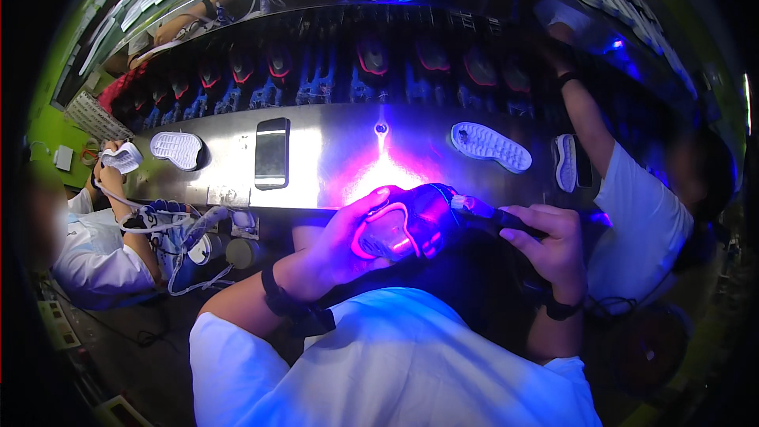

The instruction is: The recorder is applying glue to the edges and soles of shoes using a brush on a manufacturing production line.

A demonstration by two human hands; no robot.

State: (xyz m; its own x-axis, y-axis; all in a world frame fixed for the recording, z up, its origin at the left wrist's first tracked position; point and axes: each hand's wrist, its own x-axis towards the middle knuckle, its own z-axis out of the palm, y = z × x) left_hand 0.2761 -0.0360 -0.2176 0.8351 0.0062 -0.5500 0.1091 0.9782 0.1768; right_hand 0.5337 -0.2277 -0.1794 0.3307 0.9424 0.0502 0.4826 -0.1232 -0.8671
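Observation:
My left hand is closed around a dark shoe upper above the bench's near edge. A pink-lit outline rings the end of it nearest my palm. The fingers beneath the upper are partly hidden. My right hand grips a dark-handled brush between thumb and fingers. Its pale bristle end meets, or sits just beside, the right side of the upper; I cannot tell if they touch. Strong violet and pink light falls on the upper and on the bench behind it.
A small lamp stands behind the upper. White shoe soles and a dark phone lie on the bench. Beyond runs a rack of dark shoe uppers. Co-workers sit left and right.

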